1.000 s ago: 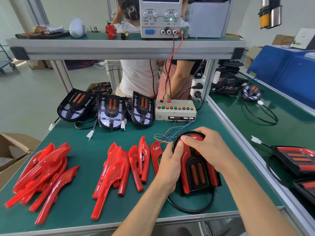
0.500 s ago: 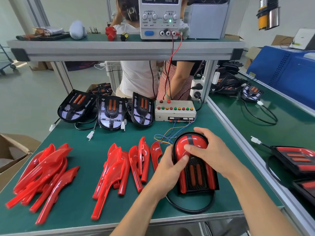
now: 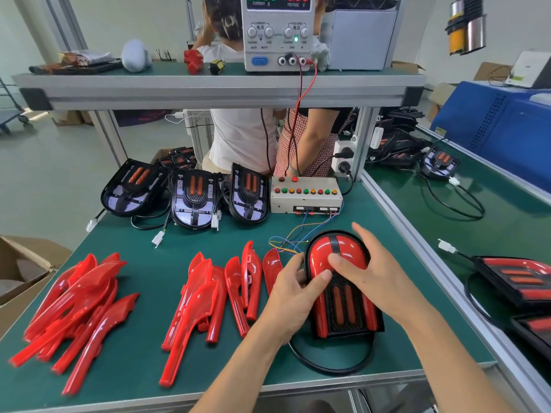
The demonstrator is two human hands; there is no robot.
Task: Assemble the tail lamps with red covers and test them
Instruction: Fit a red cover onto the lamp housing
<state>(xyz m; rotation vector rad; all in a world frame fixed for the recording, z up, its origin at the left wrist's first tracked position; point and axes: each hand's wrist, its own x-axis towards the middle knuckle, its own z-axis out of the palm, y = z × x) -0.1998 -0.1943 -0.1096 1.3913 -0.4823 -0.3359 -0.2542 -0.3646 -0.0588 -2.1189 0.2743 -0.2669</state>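
A black tail lamp (image 3: 343,305) with red covers on both sides lies flat on the green mat at the front right, its rounded end pointing away from me. My left hand (image 3: 290,299) holds its left edge, fingers curled beside it and thumb pressing on the left red cover. My right hand (image 3: 372,272) lies over the right side with fingers stretched out, its thumb pressing the right cover near the centre strip. The lamp's black cable (image 3: 331,366) loops toward the table's front edge. Thin coloured wires (image 3: 293,239) run from the lamp's far end to the button test box (image 3: 305,196).
Loose red covers lie in a left pile (image 3: 74,308) and a middle pile (image 3: 214,293). Three uncovered black lamps (image 3: 193,198) stand at the back. A power supply (image 3: 277,31) sits on the shelf, with people behind. Covered lamps (image 3: 518,281) rest on the right bench; a cardboard box (image 3: 21,269) sits left.
Both hands have slid from the lamp's rounded far end back toward its middle, baring the red top. The camera has moved closer and tipped up slightly.
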